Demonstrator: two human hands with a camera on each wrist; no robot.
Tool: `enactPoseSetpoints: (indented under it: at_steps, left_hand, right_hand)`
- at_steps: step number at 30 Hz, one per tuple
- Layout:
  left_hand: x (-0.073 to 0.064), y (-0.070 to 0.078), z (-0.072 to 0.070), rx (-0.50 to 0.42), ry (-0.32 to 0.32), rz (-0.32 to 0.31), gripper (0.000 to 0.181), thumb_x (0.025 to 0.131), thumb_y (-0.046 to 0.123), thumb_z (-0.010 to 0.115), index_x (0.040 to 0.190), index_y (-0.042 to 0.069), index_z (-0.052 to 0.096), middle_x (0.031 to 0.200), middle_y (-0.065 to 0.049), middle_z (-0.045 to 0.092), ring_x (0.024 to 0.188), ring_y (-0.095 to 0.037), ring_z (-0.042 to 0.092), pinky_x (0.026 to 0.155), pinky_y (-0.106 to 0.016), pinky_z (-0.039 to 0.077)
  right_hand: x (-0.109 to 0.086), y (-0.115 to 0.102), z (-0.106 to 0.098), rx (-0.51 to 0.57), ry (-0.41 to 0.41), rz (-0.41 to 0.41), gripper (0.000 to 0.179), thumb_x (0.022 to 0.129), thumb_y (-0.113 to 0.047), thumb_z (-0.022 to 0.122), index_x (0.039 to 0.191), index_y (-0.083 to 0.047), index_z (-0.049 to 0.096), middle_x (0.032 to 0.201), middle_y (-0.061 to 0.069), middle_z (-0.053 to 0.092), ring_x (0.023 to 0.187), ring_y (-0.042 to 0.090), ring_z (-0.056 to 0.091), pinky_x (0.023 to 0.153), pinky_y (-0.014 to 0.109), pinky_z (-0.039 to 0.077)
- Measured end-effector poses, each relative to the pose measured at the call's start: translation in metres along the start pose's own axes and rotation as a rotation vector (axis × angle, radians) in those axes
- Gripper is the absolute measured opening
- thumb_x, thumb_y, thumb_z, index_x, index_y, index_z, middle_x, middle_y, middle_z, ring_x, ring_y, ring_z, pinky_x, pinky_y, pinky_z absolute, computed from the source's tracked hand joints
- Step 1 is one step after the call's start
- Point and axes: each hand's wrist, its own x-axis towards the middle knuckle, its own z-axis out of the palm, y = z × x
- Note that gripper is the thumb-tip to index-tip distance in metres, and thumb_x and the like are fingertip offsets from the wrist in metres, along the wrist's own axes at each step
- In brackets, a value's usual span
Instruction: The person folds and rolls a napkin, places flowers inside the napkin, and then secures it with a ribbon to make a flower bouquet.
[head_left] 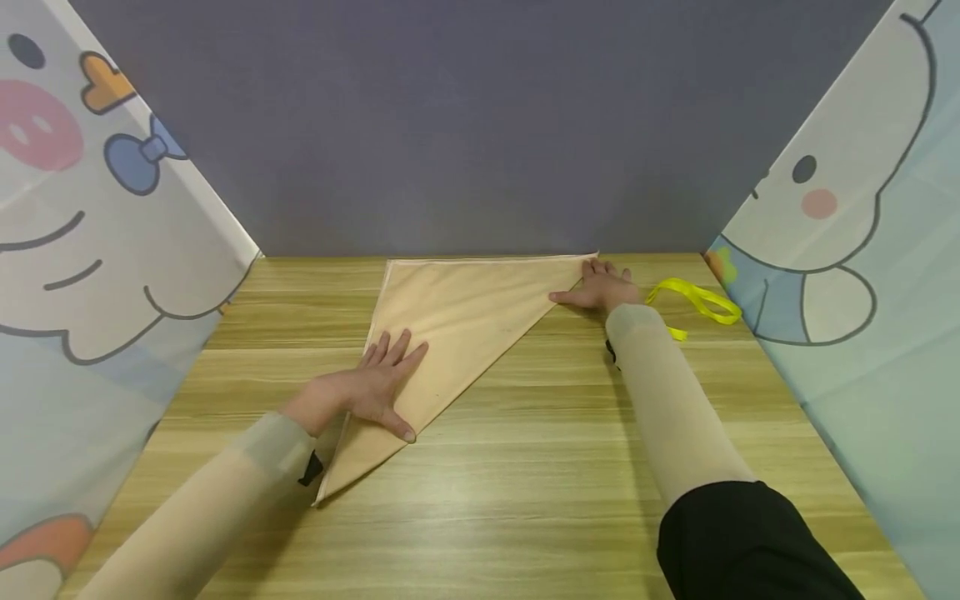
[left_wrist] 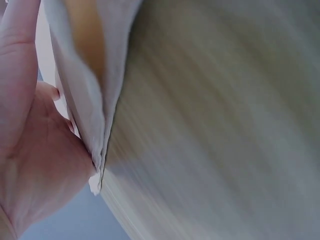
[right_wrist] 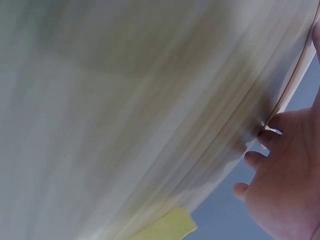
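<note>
A peach-coloured cloth (head_left: 457, 325), folded into a triangle, lies on the wooden table with its long slanting edge toward the person. My left hand (head_left: 378, 387) rests on its lower left part, fingers spread and thumb at the slanting edge. At the far right corner my right hand (head_left: 600, 287) lies with straight fingers on the cloth and its thumb on the slanting edge. In the left wrist view, the layered edges of the cloth (left_wrist: 80, 95) run beside the palm. The right wrist view has the fingertips (right_wrist: 255, 160) at the tabletop and the cloth's edge.
A yellow ribbon (head_left: 697, 300) lies looped on the table (head_left: 525, 500), just right of my right wrist. Behind the table stands a dark grey panel (head_left: 480, 125). Cartoon-printed sheets (head_left: 847, 208) flank both sides.
</note>
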Motion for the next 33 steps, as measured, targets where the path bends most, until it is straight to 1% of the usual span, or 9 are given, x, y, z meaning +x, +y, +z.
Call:
enactPoseSetpoints:
  at_steps: [3, 8, 13, 18, 22, 28, 31, 32, 33]
  left_hand:
    - [0.004, 0.008, 0.0, 0.003, -0.01, 0.0, 0.156, 0.074, 0.07, 0.094, 0.177, 0.014, -0.009, 0.177, -0.026, -0.03, 0.159, -0.056, -0.034, 0.13, -0.074, -0.014]
    - [0.008, 0.02, -0.001, 0.013, -0.027, -0.008, 0.155, 0.076, 0.071, 0.093, 0.177, 0.014, -0.01, 0.177, -0.025, -0.032, 0.159, -0.055, -0.035, 0.13, -0.073, -0.014]
    - [0.016, 0.026, 0.001, 0.027, -0.029, -0.011, 0.155, 0.076, 0.073, 0.091, 0.176, 0.016, -0.013, 0.176, -0.025, -0.033, 0.159, -0.055, -0.036, 0.131, -0.073, -0.013]
    - [0.023, 0.032, 0.001, 0.05, -0.035, -0.02, 0.156, 0.075, 0.076, 0.09, 0.176, 0.018, -0.014, 0.176, -0.024, -0.034, 0.159, -0.055, -0.036, 0.131, -0.072, -0.013]
    - [0.027, 0.035, -0.001, 0.052, -0.035, -0.034, 0.157, 0.074, 0.077, 0.09, 0.176, 0.018, -0.014, 0.176, -0.023, -0.034, 0.159, -0.055, -0.035, 0.132, -0.071, -0.012]
    - [0.031, 0.035, -0.001, 0.036, -0.028, -0.048, 0.159, 0.072, 0.077, 0.091, 0.176, 0.02, -0.014, 0.176, -0.022, -0.034, 0.159, -0.054, -0.035, 0.132, -0.069, -0.014]
    - [0.032, 0.035, -0.001, 0.036, -0.028, -0.049, 0.159, 0.071, 0.078, 0.091, 0.176, 0.02, -0.014, 0.176, -0.021, -0.035, 0.159, -0.053, -0.035, 0.132, -0.069, -0.015]
    - [0.032, 0.034, -0.001, 0.038, -0.028, -0.048, 0.159, 0.072, 0.078, 0.091, 0.176, 0.02, -0.014, 0.176, -0.022, -0.034, 0.159, -0.053, -0.035, 0.132, -0.068, -0.015]
    - [0.032, 0.033, 0.0, 0.036, -0.027, -0.044, 0.159, 0.072, 0.078, 0.091, 0.176, 0.02, -0.014, 0.176, -0.022, -0.034, 0.159, -0.053, -0.035, 0.132, -0.068, -0.015]
  right_hand:
    - [-0.002, 0.006, -0.002, -0.001, 0.002, 0.01, 0.126, 0.097, -0.087, 0.049, 0.175, -0.002, 0.0, 0.183, 0.026, -0.006, 0.169, 0.051, -0.006, 0.129, 0.077, -0.009]
    - [-0.002, 0.018, -0.004, 0.014, -0.003, 0.014, 0.13, 0.095, -0.089, 0.051, 0.175, -0.002, -0.001, 0.183, 0.025, -0.007, 0.169, 0.051, -0.006, 0.129, 0.077, -0.01]
    - [-0.006, 0.025, -0.008, 0.02, -0.011, 0.014, 0.13, 0.094, -0.089, 0.052, 0.175, -0.001, 0.001, 0.183, 0.025, -0.006, 0.168, 0.052, -0.005, 0.129, 0.078, -0.01]
    - [-0.004, 0.033, -0.012, 0.003, -0.033, 0.016, 0.127, 0.097, -0.087, 0.051, 0.175, 0.0, 0.002, 0.183, 0.025, -0.006, 0.168, 0.054, -0.005, 0.129, 0.078, -0.008]
    - [-0.002, 0.036, -0.015, -0.002, -0.054, 0.019, 0.126, 0.098, -0.086, 0.05, 0.174, 0.001, 0.0, 0.182, 0.026, -0.008, 0.167, 0.056, -0.006, 0.129, 0.078, -0.008]
    - [-0.002, 0.036, -0.017, 0.025, -0.074, 0.015, 0.128, 0.097, -0.089, 0.047, 0.174, -0.001, -0.005, 0.183, 0.023, -0.013, 0.168, 0.052, -0.009, 0.131, 0.074, -0.009]
    - [0.004, 0.039, -0.016, 0.045, -0.072, -0.017, 0.132, 0.095, -0.093, 0.042, 0.173, 0.0, -0.009, 0.182, 0.024, -0.017, 0.168, 0.05, -0.012, 0.131, 0.075, -0.01]
    - [0.005, 0.039, -0.015, 0.055, -0.06, -0.037, 0.132, 0.095, -0.093, 0.041, 0.173, 0.002, -0.007, 0.182, 0.025, -0.015, 0.168, 0.05, -0.012, 0.131, 0.076, -0.009]
    - [0.004, 0.039, -0.014, 0.065, -0.04, -0.058, 0.128, 0.097, -0.091, 0.04, 0.174, 0.003, -0.003, 0.182, 0.027, -0.012, 0.169, 0.05, -0.01, 0.131, 0.077, -0.006]
